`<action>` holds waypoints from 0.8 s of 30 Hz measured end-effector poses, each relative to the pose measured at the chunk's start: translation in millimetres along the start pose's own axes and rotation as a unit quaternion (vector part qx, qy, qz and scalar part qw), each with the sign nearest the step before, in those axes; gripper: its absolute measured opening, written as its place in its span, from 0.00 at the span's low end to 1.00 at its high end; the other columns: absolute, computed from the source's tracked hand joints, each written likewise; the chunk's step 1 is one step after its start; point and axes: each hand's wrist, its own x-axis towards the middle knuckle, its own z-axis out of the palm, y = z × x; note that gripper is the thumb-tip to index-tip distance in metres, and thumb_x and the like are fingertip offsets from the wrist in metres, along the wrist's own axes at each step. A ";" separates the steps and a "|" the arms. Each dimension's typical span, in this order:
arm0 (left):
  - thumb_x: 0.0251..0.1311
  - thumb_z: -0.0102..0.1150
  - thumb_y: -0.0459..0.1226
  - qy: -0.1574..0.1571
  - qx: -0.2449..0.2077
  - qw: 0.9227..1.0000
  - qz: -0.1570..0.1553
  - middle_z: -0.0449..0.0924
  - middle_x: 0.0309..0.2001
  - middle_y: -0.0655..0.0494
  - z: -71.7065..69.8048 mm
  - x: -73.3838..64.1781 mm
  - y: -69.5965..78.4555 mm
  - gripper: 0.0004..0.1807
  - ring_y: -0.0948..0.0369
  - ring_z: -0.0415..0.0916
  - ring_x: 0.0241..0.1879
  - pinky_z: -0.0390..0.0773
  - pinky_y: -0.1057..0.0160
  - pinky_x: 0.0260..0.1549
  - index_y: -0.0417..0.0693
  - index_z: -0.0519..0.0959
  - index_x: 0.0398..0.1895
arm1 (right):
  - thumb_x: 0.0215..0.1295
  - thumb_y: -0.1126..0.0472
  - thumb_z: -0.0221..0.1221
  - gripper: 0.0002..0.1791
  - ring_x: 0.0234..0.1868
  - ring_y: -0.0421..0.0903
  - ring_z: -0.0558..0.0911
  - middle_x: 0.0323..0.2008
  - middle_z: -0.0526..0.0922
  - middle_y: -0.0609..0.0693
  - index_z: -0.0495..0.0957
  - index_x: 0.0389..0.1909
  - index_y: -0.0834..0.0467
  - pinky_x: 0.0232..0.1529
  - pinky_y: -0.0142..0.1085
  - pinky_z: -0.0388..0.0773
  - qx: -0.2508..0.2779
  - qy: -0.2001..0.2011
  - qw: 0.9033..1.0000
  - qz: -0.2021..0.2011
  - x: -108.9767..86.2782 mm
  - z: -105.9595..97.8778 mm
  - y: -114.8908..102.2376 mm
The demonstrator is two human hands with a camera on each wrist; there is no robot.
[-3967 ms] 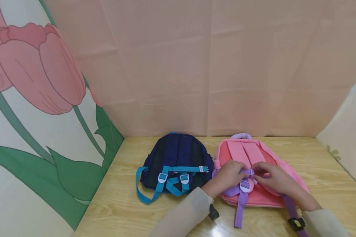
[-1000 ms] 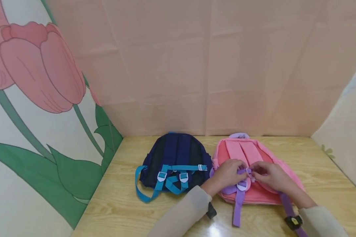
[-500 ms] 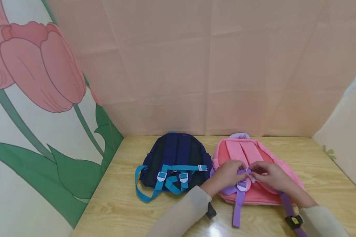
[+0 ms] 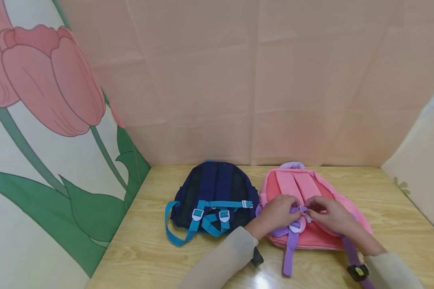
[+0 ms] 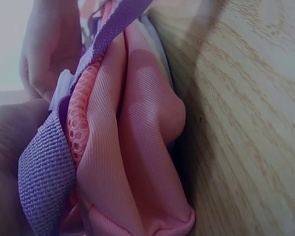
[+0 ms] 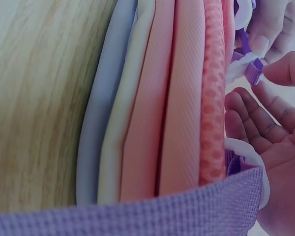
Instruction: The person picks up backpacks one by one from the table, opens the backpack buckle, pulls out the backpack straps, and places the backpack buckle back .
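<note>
The left hand (image 4: 280, 210) pinches a narrow purple webbing strap (image 4: 295, 210) between thumb and fingers, and the right hand (image 4: 332, 214) holds its other end, fingertips close to the left hand's. Directly beneath both grips, a pink fabric backpack (image 4: 316, 237) with a mesh back panel lies straps-up on the wood-grain table (image 4: 141, 249). Just below the left grip sits a white plastic buckle (image 4: 295, 226). Left of both grips lies a navy fabric backpack (image 4: 217, 182) with bright blue straps (image 4: 193, 228).
</note>
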 end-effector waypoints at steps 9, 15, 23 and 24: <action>0.68 0.62 0.51 -0.006 0.011 1.000 -0.005 0.78 0.44 0.73 0.9 -2.8 1.5 0.13 0.75 0.71 0.43 0.73 0.77 0.47 0.64 0.80 0.52 | 0.65 0.62 0.68 0.09 0.37 0.31 0.80 0.36 0.84 0.41 0.83 0.45 0.55 0.39 0.35 0.82 -0.002 -0.014 1.000 -0.003 0.2 -3.2 -0.3; 0.68 0.62 0.51 -0.004 0.009 1.000 -0.001 0.79 0.45 0.73 -1.2 -4.2 2.7 0.12 0.75 0.72 0.44 0.73 0.77 0.48 0.64 0.80 0.52 | 0.64 0.62 0.68 0.09 0.37 0.31 0.80 0.35 0.84 0.40 0.83 0.44 0.54 0.39 0.34 0.82 -0.002 -0.019 1.000 0.000 0.7 -2.9 1.7; 0.68 0.62 0.52 0.007 0.027 1.000 0.003 0.78 0.42 0.74 -1.3 -3.0 3.1 0.12 0.75 0.71 0.42 0.73 0.77 0.45 0.66 0.80 0.50 | 0.64 0.64 0.68 0.07 0.36 0.31 0.80 0.34 0.83 0.40 0.83 0.41 0.54 0.39 0.34 0.82 0.001 -0.001 1.000 0.003 0.1 -1.4 2.6; 0.68 0.63 0.52 0.008 0.028 1.000 0.004 0.78 0.42 0.74 -1.2 -2.8 2.9 0.12 0.75 0.71 0.42 0.73 0.77 0.45 0.65 0.81 0.51 | 0.64 0.64 0.68 0.07 0.36 0.31 0.80 0.34 0.83 0.40 0.83 0.41 0.54 0.39 0.34 0.82 0.003 -0.001 1.000 0.003 -0.1 -1.4 2.6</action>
